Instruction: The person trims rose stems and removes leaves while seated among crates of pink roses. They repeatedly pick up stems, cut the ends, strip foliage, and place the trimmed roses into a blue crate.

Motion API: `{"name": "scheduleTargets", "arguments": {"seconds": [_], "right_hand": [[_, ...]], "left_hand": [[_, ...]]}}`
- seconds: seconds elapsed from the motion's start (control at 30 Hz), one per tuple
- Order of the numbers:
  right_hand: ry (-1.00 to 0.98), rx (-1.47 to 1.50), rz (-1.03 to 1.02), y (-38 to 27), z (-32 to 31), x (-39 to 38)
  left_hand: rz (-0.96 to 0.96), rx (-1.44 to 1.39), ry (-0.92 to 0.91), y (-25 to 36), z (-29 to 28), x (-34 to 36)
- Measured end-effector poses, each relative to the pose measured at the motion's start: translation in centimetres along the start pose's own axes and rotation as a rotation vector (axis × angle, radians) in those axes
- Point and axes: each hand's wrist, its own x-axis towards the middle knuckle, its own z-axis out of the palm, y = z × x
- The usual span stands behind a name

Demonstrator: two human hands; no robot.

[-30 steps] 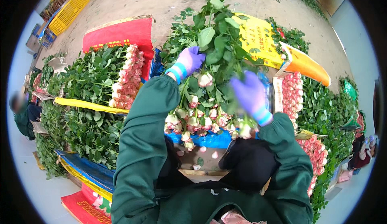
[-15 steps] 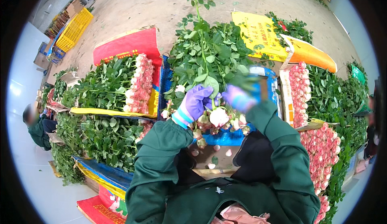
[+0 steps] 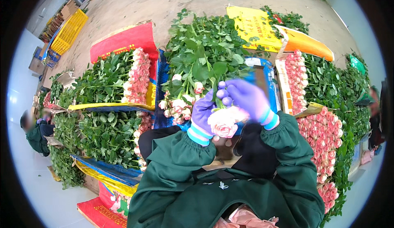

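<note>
My left hand [image 3: 202, 112], in a purple glove with a blue-striped cuff, is closed around the stem of a pale pink rose [image 3: 223, 124]. The bloom faces me just below its fingers, above my lap. Beside the bloom, my gloved right hand [image 3: 251, 100] has its fingers bent toward the upper petals. Motion smears those fingertips, and whether they grip a petal cannot be told. Beyond my hands a heap of leafy roses [image 3: 205, 43] lies with its stems pointing away, several pink-white blooms [image 3: 179, 108] at the near end.
Bunched pink roses [image 3: 137, 76] in a red-and-yellow wrapped bin stand at left. More roses [image 3: 322, 141] are stacked at right beside an orange-and-white cardboard flap [image 3: 308, 43]. A blue-edged stand [image 3: 269, 78] is just past my right hand. A co-worker [image 3: 36, 131] sits far left, near a yellow crate [image 3: 69, 33].
Both hands have drawn nearer to me with the rose, whose bloom now shows larger and turned up. My right hand has come in over the bloom. The tall leafy stem no longer sticks up beyond the heap.
</note>
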Motion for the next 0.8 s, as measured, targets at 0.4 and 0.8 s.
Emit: {"name": "scheduleTargets", "arguments": {"seconds": [0.4,0.8], "right_hand": [[-0.426,0.078,-0.472,2.7,-2.2,-5.0],[-0.335,0.687,-0.101,3.3,-2.0,-6.4]], "left_hand": [[0.235,2.136,0.165,-5.3,-0.2,-1.6],[0.492,1.438,0.182,-7.9,-0.8,-2.9]]}}
